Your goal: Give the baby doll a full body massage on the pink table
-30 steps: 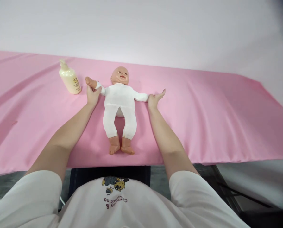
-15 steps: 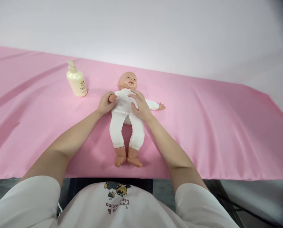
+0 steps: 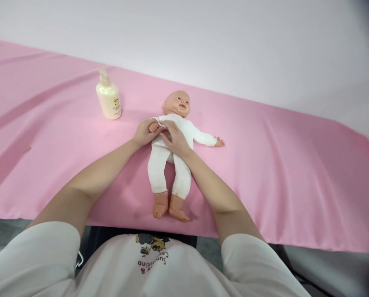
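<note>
A baby doll [image 3: 183,126] in a white cloth body lies on its back, its bald head away from me and its bare feet near the table's front edge. My left hand [image 3: 143,133] is closed around the doll's arm on the left, and the small doll fist [image 3: 154,127] shows between thumb and fingers. Across the doll's chest reaches my right hand [image 3: 176,141], its fingers curled onto the same arm just above that fist. My fingertips nearly meet there, and they partly hide the sleeve. The doll's other arm [image 3: 204,137] lies stretched out to the right.
A cream-coloured pump bottle [image 3: 109,101] stands upright to the left of the doll's head. Pink cloth [image 3: 249,173] with soft folds covers the table. Behind it rises a pale wall [image 3: 221,45].
My right hand has moved left from the doll's chest onto the arm that my left hand holds, and its fingers have closed there. The view has shifted and tilted slightly.
</note>
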Motion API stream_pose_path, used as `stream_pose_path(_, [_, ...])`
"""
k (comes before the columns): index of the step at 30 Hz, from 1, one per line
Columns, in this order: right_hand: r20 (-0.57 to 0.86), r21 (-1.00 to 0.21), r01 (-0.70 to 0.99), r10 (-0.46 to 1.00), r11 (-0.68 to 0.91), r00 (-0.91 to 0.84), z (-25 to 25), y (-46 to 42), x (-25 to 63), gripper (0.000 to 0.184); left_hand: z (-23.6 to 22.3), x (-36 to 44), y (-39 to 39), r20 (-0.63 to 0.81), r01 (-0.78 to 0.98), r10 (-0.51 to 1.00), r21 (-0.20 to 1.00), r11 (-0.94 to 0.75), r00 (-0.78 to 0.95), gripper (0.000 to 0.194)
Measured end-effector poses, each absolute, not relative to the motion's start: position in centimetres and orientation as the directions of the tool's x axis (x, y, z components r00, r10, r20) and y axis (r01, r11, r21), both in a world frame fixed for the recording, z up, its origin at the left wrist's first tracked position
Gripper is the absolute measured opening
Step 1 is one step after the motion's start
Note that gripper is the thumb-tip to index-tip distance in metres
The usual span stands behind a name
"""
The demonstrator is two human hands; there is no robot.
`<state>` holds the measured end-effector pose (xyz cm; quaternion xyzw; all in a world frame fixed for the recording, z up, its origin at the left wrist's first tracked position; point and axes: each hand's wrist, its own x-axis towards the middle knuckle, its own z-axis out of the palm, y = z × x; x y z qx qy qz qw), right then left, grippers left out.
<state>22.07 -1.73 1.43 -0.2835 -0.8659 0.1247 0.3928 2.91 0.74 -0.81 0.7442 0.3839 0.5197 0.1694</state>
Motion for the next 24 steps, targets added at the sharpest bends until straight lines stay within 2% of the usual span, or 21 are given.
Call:
stream_pose_path(8, [0.615, -0.471, 0.373, 0.601, 0.799, -0.511, 1.7, -1.7, 22.2, 0.039, -1.0, 3.7, 0.3, 0.737, 0.391, 0.632, 0.523, -0.757, 0.240, 0.039])
stream_pose_path(16, [0.586, -0.507, 0.353, 0.615, 0.786, -0.528, 2.0, -2.0, 22.1, 0.044, -0.7, 3.2, 0.3, 0.689, 0.417, 0.685, 0.565, -0.711, 0.234, 0.053])
stream_pose_path(24, [0.517, -0.538, 0.445, 0.697, 0.716, -0.496, 1.8, -2.0, 22.1, 0.049, -0.4, 4.0, -0.4, 0.674, 0.375, 0.713, 0.621, -0.688, 0.192, 0.043])
